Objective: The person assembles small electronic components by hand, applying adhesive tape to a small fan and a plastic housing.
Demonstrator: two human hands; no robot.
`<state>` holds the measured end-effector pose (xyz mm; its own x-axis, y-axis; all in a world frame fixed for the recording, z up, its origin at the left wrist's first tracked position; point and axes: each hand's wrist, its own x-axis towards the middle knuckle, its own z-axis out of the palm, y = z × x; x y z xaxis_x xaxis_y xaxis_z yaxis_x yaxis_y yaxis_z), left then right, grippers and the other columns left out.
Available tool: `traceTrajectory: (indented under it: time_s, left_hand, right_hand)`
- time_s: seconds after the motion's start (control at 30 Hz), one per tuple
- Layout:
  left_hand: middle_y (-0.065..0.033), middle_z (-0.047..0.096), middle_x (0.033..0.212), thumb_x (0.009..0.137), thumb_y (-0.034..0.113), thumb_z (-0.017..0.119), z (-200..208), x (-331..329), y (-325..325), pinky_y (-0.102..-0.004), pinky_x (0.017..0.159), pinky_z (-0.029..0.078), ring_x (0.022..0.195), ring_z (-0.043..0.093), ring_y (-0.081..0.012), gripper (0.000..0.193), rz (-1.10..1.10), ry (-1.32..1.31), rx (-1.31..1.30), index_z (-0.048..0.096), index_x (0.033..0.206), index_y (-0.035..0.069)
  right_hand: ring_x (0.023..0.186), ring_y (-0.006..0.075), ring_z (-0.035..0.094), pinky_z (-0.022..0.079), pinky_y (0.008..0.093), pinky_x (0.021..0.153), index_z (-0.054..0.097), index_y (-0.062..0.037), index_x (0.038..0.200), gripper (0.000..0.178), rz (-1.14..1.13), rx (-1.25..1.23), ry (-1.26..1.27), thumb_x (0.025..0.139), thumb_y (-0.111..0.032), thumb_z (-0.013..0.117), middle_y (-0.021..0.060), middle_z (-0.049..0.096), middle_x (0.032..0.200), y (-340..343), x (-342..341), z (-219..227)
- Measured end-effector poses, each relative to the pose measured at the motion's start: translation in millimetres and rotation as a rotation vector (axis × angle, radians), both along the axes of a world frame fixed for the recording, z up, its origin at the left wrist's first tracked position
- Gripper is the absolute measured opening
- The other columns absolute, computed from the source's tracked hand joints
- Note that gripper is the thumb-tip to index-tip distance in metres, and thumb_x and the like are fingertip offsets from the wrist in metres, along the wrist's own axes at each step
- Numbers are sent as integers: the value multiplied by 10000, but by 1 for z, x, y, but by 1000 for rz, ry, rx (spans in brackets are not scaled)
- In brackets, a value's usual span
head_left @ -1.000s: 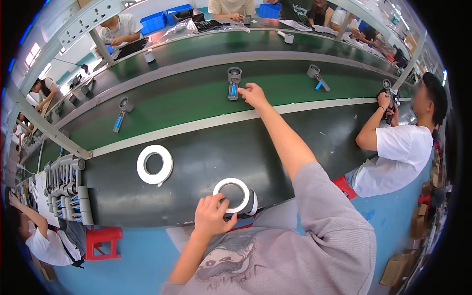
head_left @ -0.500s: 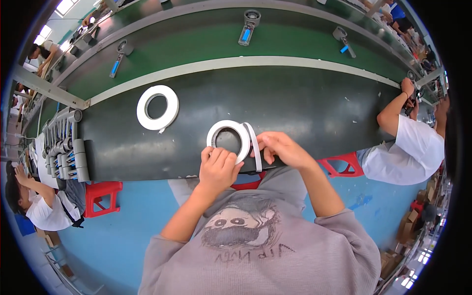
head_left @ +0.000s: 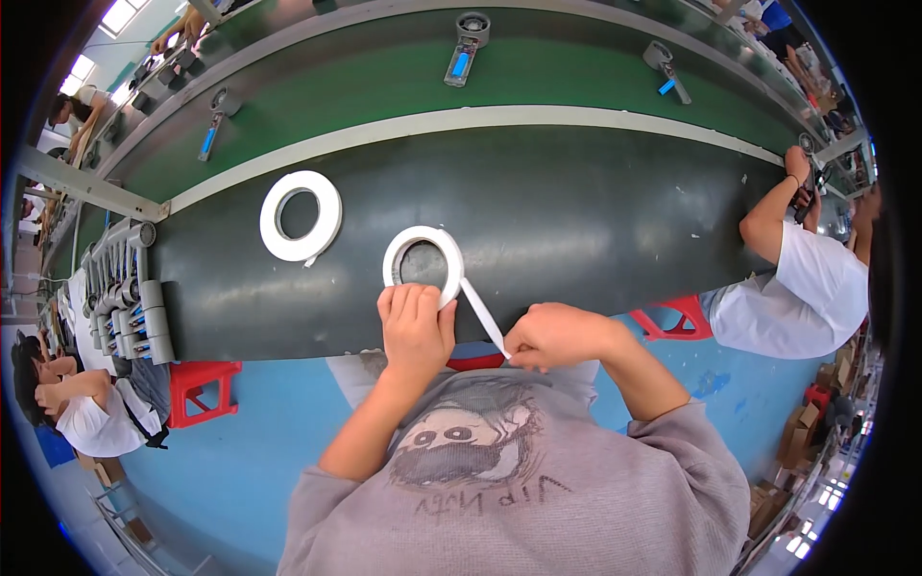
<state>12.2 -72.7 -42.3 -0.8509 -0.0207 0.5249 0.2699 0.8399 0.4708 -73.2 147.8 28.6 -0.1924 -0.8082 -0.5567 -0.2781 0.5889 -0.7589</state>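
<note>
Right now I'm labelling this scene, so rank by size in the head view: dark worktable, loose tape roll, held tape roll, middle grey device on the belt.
1. Dark worktable
2. Loose tape roll and held tape roll: too alike to rank, as the left hand partly hides the latter
3. Middle grey device

White tape roll (head_left: 451,259) matt, paper-like; workbench (head_left: 595,211) smooth, faintly glossy; T-shirt (head_left: 576,480) matt textured cloth; red stool (head_left: 182,389) smooth plastic

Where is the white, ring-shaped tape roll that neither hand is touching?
In the head view, the white, ring-shaped tape roll lies on the black tabletop, left of the second white roll in the left hand, short of the long pale rail.
</note>
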Motion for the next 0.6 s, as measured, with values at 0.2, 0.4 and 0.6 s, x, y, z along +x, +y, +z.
traceTrajectory:
  time_s: [0.2,0.4,0.6]
  left_hand:
    - [-184,605,978,832,34,678,2,-10,3,-497,976,394,938,572,-394,233,22,-43,70,572,1034,-15]
    - [-197,605,975,813,15,645,9,-13,-1,-503,979,394,948,568,-410,223,14,-58,146,579,1023,-21]
    - [-169,607,965,693,52,629,14,-13,1,-519,957,422,929,582,-384,223,2,-124,-30,593,908,2]
  right_hand:
    - [619,227,685,512,375,599,690,-24,812,222,17,-57,-55,904,-226,696,96,711,690,4,-16,0]
    - [742,141,715,579,279,683,713,38,1133,264,-566,-226,-97,921,-113,752,107,763,918,55,-87,17]
    - [795,78,600,476,243,705,694,5,1164,251,-1111,-380,534,972,-156,674,18,702,931,146,-217,-33]
